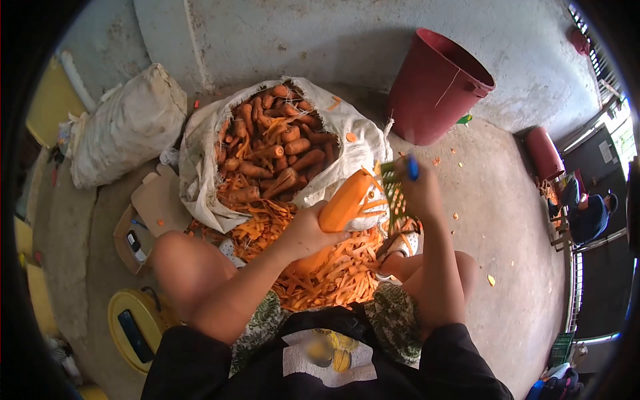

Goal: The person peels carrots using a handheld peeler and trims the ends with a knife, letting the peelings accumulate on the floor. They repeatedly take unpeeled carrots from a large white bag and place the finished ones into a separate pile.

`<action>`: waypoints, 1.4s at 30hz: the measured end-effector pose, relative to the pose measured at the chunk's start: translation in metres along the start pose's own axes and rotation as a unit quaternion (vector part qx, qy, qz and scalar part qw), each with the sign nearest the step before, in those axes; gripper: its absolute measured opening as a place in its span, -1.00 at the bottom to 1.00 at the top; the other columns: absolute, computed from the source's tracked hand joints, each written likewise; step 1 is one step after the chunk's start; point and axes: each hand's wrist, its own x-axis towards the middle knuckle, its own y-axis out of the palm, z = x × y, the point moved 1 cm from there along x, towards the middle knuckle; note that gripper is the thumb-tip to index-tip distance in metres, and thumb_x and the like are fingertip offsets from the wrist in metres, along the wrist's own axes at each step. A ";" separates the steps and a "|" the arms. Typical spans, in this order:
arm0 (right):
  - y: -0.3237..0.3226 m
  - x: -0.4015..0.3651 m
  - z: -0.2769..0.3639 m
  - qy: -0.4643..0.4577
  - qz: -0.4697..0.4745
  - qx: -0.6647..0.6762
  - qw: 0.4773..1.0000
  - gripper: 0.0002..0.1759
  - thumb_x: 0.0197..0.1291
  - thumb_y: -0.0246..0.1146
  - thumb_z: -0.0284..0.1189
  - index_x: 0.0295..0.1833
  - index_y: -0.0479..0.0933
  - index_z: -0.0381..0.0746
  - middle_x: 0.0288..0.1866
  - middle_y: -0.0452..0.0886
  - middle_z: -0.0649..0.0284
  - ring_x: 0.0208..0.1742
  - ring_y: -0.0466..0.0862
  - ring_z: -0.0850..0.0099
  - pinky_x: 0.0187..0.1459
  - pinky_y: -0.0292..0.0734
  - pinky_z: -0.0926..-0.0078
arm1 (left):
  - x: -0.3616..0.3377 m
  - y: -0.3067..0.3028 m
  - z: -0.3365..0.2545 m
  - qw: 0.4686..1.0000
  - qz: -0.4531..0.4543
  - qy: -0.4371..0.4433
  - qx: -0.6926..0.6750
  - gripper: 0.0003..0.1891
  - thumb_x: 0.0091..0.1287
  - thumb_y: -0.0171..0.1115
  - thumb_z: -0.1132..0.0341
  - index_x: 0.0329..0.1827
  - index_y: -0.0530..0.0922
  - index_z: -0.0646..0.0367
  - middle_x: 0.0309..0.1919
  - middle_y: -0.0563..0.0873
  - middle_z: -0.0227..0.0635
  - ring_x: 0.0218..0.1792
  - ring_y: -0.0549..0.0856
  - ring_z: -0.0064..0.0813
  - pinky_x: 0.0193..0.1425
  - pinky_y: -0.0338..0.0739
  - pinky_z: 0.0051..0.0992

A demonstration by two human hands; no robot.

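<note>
My left hand [310, 232] is wrapped round a large peeled carrot [348, 203], which slants up and to the right in front of me. Strips of peel hang at its upper end. Closed on a blue-handled peeler [413, 169], my right hand [423, 193] is just right of the carrot's tip; a blurred greenish pattern shows beside its fingers. Beyond my hands, an open white sack [200, 190] holds many unpeeled carrots [287, 150]. Under the carrot, a heap of orange peelings [333, 283] covers the floor between my legs.
A tall red bin [427, 93] tilts against the wall. At left are a full white sack [133, 127], a cardboard box [163, 200] and a yellow container [120, 300] with a phone [135, 335] on top. A person [590, 217] sits at far right near a red barrel [543, 153].
</note>
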 end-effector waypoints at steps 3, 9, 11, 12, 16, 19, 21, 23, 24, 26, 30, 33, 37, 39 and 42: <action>0.001 -0.022 0.021 -0.057 0.133 -0.187 0.972 -0.84 0.09 0.16 -0.40 -0.25 0.47 -0.26 -0.51 0.53 0.01 -0.48 0.55 0.13 -0.40 0.40 0.29 | -0.001 -0.006 -0.003 0.999 -0.042 0.013 0.025 -0.41 -0.05 0.41 0.24 0.05 0.39 0.25 -0.20 0.59 -0.24 -0.19 0.59 -0.43 -0.09 0.45 -0.45; 0.015 -0.024 0.007 -0.118 0.143 -0.189 0.964 -0.79 0.12 0.16 -0.34 -0.30 0.43 -0.29 -0.59 0.46 0.03 -0.57 0.44 0.11 -0.46 0.33 0.30 | -0.006 -0.007 -0.008 0.982 -0.132 0.097 0.091 -0.58 -0.08 0.37 0.23 -0.19 0.47 0.24 -0.41 0.63 -0.12 -0.36 0.64 -0.26 -0.27 0.48 -0.40; 0.014 -0.024 0.008 -0.083 0.168 -0.190 0.964 -0.80 0.10 0.17 -0.35 -0.30 0.43 -0.29 -0.58 0.46 0.02 -0.55 0.45 0.12 -0.45 0.33 0.29 | -0.008 -0.008 -0.009 0.977 -0.146 0.113 0.110 -0.61 -0.09 0.36 0.24 -0.22 0.48 0.23 -0.45 0.62 -0.12 -0.39 0.64 -0.23 -0.31 0.49 -0.39; 0.012 -0.024 0.010 -0.084 0.167 -0.190 0.964 -0.80 0.10 0.17 -0.35 -0.30 0.43 -0.29 -0.58 0.46 0.02 -0.55 0.45 0.12 -0.45 0.33 0.29 | -0.008 -0.009 -0.010 0.969 -0.147 0.141 0.141 -0.63 -0.09 0.34 0.25 -0.24 0.48 0.22 -0.48 0.62 -0.14 -0.42 0.64 -0.21 -0.34 0.49 -0.38; 0.010 -0.020 0.005 -0.097 0.199 -0.176 0.959 -0.84 0.04 0.15 -0.42 -0.30 0.45 -0.29 -0.52 0.50 -0.01 -0.46 0.50 0.07 -0.39 0.36 0.26 | -0.010 -0.016 -0.015 0.953 -0.140 0.198 0.180 -0.66 -0.09 0.32 0.28 -0.25 0.48 0.19 -0.52 0.62 -0.18 -0.46 0.63 -0.21 -0.39 0.50 -0.37; 0.019 -0.004 -0.029 -0.041 0.157 -0.218 0.962 -0.80 0.08 0.11 -0.39 -0.29 0.46 -0.32 -0.50 0.51 -0.04 -0.44 0.51 0.07 -0.38 0.37 0.23 | -0.013 -0.016 -0.018 0.953 -0.132 0.199 0.187 -0.68 -0.12 0.32 0.30 -0.28 0.48 0.17 -0.50 0.62 -0.20 -0.45 0.63 -0.22 -0.37 0.50 -0.38; 0.028 0.016 -0.081 0.081 0.094 -0.234 0.964 -0.73 0.07 0.04 -0.38 -0.30 0.50 -0.38 -0.42 0.55 -0.08 -0.35 0.56 0.01 -0.29 0.40 0.19 | -0.022 -0.011 -0.041 0.928 -0.102 0.274 0.232 -0.67 -0.11 0.33 0.29 -0.27 0.48 0.16 -0.48 0.62 -0.21 -0.45 0.63 -0.24 -0.36 0.50 -0.41; 0.033 0.023 -0.096 0.126 0.122 -0.234 0.956 -0.68 0.05 0.08 -0.30 -0.31 0.51 -0.39 -0.39 0.56 -0.10 -0.34 0.57 0.03 -0.27 0.42 0.23 | -0.025 -0.005 -0.048 0.892 -0.066 0.350 0.279 -0.67 -0.11 0.33 0.29 -0.26 0.49 0.15 -0.47 0.62 -0.22 -0.44 0.64 -0.27 -0.34 0.49 -0.43; 0.041 0.026 -0.101 0.112 0.158 -0.227 0.955 -0.70 0.07 0.07 -0.32 -0.32 0.53 -0.37 -0.40 0.57 -0.10 -0.34 0.59 0.06 -0.27 0.45 0.23 | -0.023 -0.003 -0.041 0.935 -0.078 0.306 0.163 -0.66 -0.11 0.35 0.29 -0.25 0.49 0.15 -0.47 0.62 -0.24 -0.45 0.64 -0.35 -0.33 0.48 -0.47; 0.067 0.024 -0.115 0.036 0.228 -0.259 0.938 -0.71 0.08 0.07 -0.33 -0.31 0.55 -0.34 -0.39 0.58 -0.07 -0.32 0.61 0.12 -0.23 0.48 0.25 | -0.019 -0.005 -0.030 0.963 -0.085 0.256 0.017 -0.65 -0.06 0.36 0.32 -0.21 0.48 0.19 -0.43 0.62 -0.33 -0.43 0.61 -0.58 -0.30 0.46 -0.54; 0.133 -0.018 -0.131 -0.049 0.380 -0.136 0.914 -0.63 0.04 0.12 -0.24 -0.17 0.52 -0.32 -0.27 0.58 -0.06 -0.18 0.59 0.11 -0.17 0.46 0.30 | -0.012 -0.005 -0.023 0.959 -0.017 0.201 -0.200 -0.69 0.00 0.32 0.37 -0.21 0.43 0.18 -0.35 0.57 -0.34 -0.28 0.58 -0.50 -0.12 0.46 -0.46; 0.150 -0.044 -0.095 -0.128 0.404 0.212 0.880 -0.52 0.06 0.22 -0.32 0.11 0.37 -0.21 0.01 0.50 0.14 0.02 0.50 0.37 0.01 0.39 0.43 | -0.009 -0.003 -0.024 0.921 -0.058 0.183 -0.340 -0.69 0.03 0.30 0.34 -0.19 0.42 0.17 -0.37 0.56 -0.32 -0.27 0.59 -0.47 -0.11 0.46 -0.45; 0.164 -0.052 -0.062 -0.025 0.357 0.451 0.817 -0.52 0.13 0.18 -0.38 0.18 0.30 -0.19 0.10 0.42 0.24 0.08 0.43 0.47 0.08 0.34 0.49 | -0.003 -0.013 -0.013 0.873 -0.125 0.191 -0.431 -0.64 0.10 0.27 0.21 -0.13 0.39 0.18 -0.23 0.51 -0.28 -0.18 0.55 -0.43 -0.08 0.46 -0.40; 0.163 -0.050 -0.061 0.001 0.342 0.506 0.792 -0.52 0.15 0.18 -0.40 0.20 0.29 -0.18 0.12 0.40 0.27 0.09 0.41 0.50 0.10 0.33 0.51 | -0.002 -0.019 -0.012 0.865 -0.123 0.197 -0.445 -0.60 0.11 0.26 0.17 -0.09 0.38 0.20 -0.16 0.50 -0.26 -0.12 0.51 -0.40 -0.03 0.44 -0.37; 0.143 -0.036 -0.064 0.019 0.363 0.477 0.800 -0.51 0.23 0.07 -0.42 0.26 0.18 -0.25 0.15 0.36 0.18 0.11 0.42 0.47 0.12 0.34 0.57 | -0.002 -0.032 -0.012 0.864 -0.172 0.233 -0.411 -0.59 0.12 0.25 0.22 -0.03 0.39 0.21 -0.14 0.51 -0.26 -0.06 0.49 -0.39 0.08 0.38 -0.37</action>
